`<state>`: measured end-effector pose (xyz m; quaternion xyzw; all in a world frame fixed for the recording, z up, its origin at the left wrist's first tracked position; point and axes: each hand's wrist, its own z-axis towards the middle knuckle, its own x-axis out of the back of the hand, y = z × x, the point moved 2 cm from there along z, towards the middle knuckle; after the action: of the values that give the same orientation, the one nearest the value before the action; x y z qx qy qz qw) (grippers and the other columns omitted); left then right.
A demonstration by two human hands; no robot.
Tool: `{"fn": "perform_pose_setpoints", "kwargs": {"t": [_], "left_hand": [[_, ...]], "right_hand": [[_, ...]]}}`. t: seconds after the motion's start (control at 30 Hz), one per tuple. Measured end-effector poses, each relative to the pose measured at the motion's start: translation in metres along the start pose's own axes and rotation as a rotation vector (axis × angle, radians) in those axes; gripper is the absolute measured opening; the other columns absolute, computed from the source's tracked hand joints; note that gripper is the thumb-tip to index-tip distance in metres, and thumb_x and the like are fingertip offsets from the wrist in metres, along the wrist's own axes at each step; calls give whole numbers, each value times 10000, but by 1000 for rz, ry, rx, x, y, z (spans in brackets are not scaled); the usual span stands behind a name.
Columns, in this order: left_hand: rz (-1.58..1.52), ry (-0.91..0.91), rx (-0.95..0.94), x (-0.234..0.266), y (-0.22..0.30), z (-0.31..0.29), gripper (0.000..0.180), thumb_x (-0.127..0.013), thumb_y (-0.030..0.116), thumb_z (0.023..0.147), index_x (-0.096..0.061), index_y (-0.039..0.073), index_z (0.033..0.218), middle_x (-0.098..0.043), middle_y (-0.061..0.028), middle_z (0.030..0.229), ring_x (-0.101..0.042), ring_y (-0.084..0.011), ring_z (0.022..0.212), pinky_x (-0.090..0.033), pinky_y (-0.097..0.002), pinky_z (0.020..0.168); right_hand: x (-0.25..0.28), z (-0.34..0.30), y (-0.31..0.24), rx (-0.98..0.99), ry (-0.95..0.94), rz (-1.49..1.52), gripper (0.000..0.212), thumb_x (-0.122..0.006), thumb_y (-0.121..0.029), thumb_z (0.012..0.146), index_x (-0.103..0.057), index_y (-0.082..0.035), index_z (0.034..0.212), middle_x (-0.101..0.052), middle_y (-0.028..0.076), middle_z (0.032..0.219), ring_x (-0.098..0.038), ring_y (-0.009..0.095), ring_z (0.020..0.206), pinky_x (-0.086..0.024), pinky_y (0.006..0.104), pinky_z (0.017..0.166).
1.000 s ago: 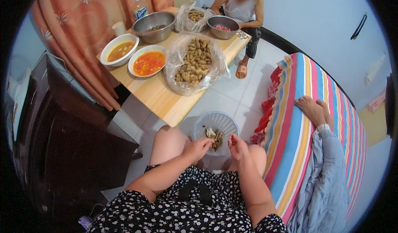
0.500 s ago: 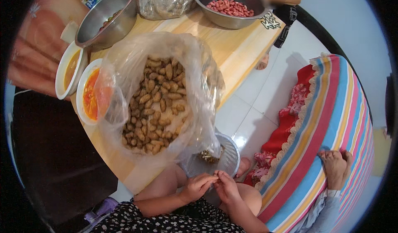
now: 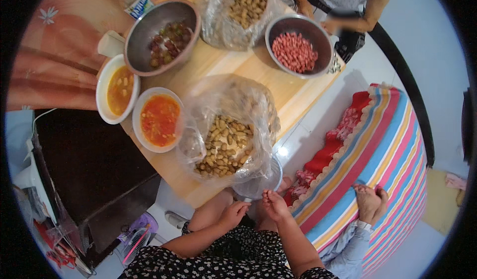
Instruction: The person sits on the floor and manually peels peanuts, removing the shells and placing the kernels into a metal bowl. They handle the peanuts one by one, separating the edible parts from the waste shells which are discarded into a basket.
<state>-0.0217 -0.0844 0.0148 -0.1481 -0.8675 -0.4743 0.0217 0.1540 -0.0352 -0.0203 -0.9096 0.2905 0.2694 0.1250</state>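
Note:
Above my lap, my left hand [image 3: 234, 215] and my right hand [image 3: 276, 205] are a short way apart, both with curled fingers. Whether either holds something small is hidden. Between my knees and the table edge stands a pale lattice-walled plastic basket [image 3: 274, 175], just beyond my right fingertips. On the near end of the wooden table [image 3: 191, 184] rests an open clear plastic bag [image 3: 258, 100]. Unshelled peanuts [image 3: 218, 152] fill its bottom, and neither hand touches it.
Bowls of red soup [image 3: 160, 123] and yellow soup [image 3: 120, 90] stand left, beside a steel bowl of grapes [image 3: 171, 45]. Farther back are another peanut bag [image 3: 243, 10], a steel bowl of pink kernels [image 3: 295, 53] and a person's arm [image 3: 365, 23]. Someone's feet [image 3: 370, 204] rest on a striped cover.
My hands, together half a second ago, have come apart, the right one nearer the basket. The view has shifted, so the table's things appear farther right and more of the far end shows.

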Motion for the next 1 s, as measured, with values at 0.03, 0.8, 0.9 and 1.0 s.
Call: {"fn": "perform_pose_setpoints", "kwargs": {"t": [0.03,0.8,0.9,1.0], "left_hand": [[-2,-23,27,6,12,-8,170,-476,81,870,-583,31,992,-581,-54,800,-551,-129,669,-458,-254,616],[-120,194,98,49,144,11,188,-464,110,877,-578,43,1011,-589,-82,849,-591,-178,715,-466,-279,648],[-191,322,132,22,159,16,191,-465,114,880,-577,43,1018,-594,-86,861,-591,-176,711,-465,-272,645],[-327,362,218,-12,168,25,201,-466,127,897,-568,38,1045,-570,-82,903,-569,-148,737,-460,-274,647]], "right_hand": [[-26,-12,-19,71,-30,-47,193,-485,-224,896,-514,-42,953,-503,0,777,-470,92,641,-410,191,583],[-291,32,-306,603,-129,-133,560,-440,-298,904,-217,-22,1338,-181,108,1405,-115,214,1323,-143,363,1076],[-291,21,-309,545,-228,-119,527,-424,-281,913,-241,-7,1325,-241,120,1376,-176,227,1302,-159,368,1080],[-279,-5,-315,465,-278,-111,440,-411,-255,921,-333,-11,1279,-338,113,1317,-307,235,1231,-222,366,1059]]}}
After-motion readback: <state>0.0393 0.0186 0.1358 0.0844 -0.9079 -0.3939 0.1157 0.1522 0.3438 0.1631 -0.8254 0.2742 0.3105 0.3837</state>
